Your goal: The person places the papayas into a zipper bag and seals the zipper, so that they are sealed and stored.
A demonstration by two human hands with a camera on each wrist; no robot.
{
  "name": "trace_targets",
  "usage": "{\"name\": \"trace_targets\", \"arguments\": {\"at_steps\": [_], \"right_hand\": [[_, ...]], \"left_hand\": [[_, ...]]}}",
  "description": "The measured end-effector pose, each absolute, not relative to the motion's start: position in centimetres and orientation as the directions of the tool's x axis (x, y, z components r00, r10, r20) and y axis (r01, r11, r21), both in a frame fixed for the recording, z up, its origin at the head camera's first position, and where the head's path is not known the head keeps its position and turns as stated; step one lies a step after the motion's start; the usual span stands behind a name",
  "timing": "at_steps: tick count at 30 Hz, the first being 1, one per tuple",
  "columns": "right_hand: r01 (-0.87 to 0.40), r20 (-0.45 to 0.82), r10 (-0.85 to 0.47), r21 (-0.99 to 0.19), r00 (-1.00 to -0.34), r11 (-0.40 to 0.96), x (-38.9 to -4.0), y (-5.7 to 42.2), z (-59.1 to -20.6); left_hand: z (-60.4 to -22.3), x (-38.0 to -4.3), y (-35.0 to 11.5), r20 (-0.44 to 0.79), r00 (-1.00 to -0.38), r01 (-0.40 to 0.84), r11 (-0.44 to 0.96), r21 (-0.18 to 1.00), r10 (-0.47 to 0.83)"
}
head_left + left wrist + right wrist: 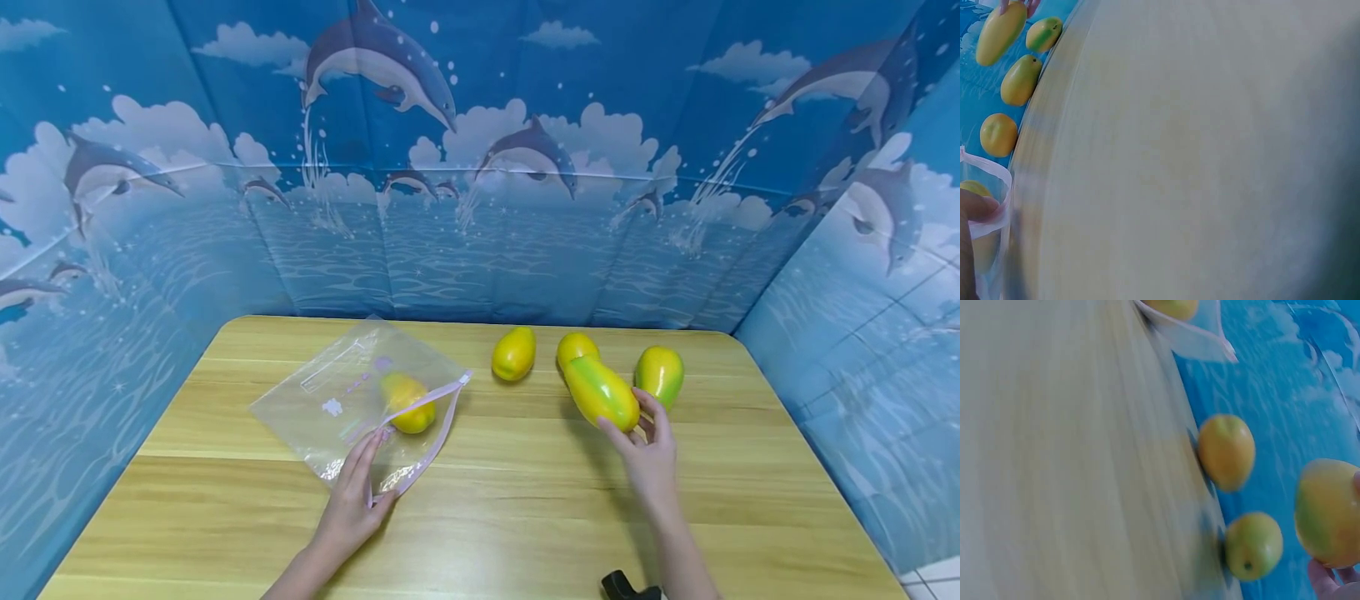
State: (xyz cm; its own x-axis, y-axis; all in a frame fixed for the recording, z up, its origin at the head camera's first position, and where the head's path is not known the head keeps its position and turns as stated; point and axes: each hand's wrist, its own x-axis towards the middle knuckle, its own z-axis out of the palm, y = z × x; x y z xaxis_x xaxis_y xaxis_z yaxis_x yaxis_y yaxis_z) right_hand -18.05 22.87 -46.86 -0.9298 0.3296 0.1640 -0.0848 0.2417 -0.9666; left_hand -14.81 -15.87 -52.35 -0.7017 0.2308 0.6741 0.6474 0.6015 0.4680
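Observation:
My right hand (651, 458) grips a long yellow papaya (602, 393) with a green streak by its near end. It is held up over the table, tilted, and overlaps another papaya (577, 346) behind it. At the left, a clear zip bag (315, 408) with a lilac slider strip lies flat, one papaya (412, 417) inside near its mouth. My left hand (352, 500) holds the bag's mouth, its fingers on the upper layer and its thumb at the lower edge. The thumb (982, 207) shows over the strip in the left wrist view.
One papaya (514, 354) stands between the bag and the held fruit; a greener one (660, 375) is just beyond my right hand. The wooden table (510, 517) meets a blue dolphin curtain (480, 250) at its back edge. A black object (626, 586) shows at the near edge.

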Motion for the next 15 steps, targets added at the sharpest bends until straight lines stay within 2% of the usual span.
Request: {"name": "trace_targets", "arguments": {"at_steps": [5, 15], "right_hand": [[-0.128, 0.173, 0.271, -0.976, -0.947, 0.176, -17.5, 20.4, -46.2], [-0.059, 0.082, 0.164, -0.988, -0.983, 0.142, -17.1, 16.9, -46.0]], "left_hand": [[-52.4, -14.9, -15.9, 0.673, -0.703, 0.646, 0.600, 0.471, 0.229], [-52.4, -14.9, -15.9, 0.672, -0.705, 0.646, 0.596, 0.477, 0.226]]}}
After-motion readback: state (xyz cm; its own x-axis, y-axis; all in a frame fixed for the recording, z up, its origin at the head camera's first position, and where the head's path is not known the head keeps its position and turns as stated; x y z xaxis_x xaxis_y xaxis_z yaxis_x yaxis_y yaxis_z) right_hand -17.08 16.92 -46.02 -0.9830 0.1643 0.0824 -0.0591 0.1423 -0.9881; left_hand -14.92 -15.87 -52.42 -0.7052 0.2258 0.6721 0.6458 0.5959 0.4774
